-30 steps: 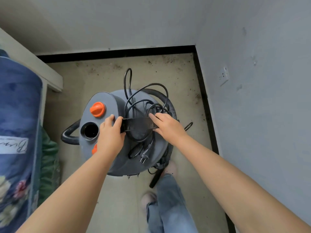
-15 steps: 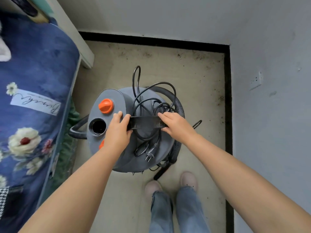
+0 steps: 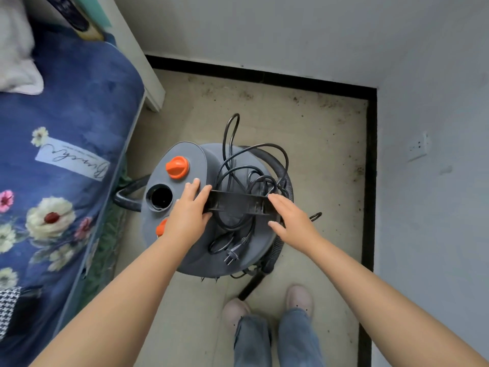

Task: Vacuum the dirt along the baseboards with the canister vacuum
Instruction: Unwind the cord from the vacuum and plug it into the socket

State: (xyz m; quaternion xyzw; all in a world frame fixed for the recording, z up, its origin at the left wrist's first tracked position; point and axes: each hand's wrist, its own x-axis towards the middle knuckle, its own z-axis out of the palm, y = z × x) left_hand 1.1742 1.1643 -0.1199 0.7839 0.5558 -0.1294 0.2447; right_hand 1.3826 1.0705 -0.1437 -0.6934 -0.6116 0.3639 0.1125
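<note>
Head view: one canister vacuum (image 3: 185, 250), two orange knobs, left hand (image 3: 189, 218) fingers around handle (image 3: 238, 205), right hand (image 3: 293, 221) fingers straight, apart.

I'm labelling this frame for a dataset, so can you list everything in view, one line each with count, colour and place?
canister vacuum: 1, grey, on the floor in the middle
handle: 1, black, across the vacuum's top
power cord: 1, black, piled loose on the vacuum, plug at its near edge
knob: 1, orange, on the lid's left part
hose: 1, dark, curving round the vacuum's right side
baseboards: black, along far and right walls, dirt beside them
wall socket: 1, white, right wall
bed cover: 1, blue, floral, left
shoes: 2, pale pink, bottom
left hand: grips the handle's left end
right hand: fingers straight, at the handle's right end
</note>
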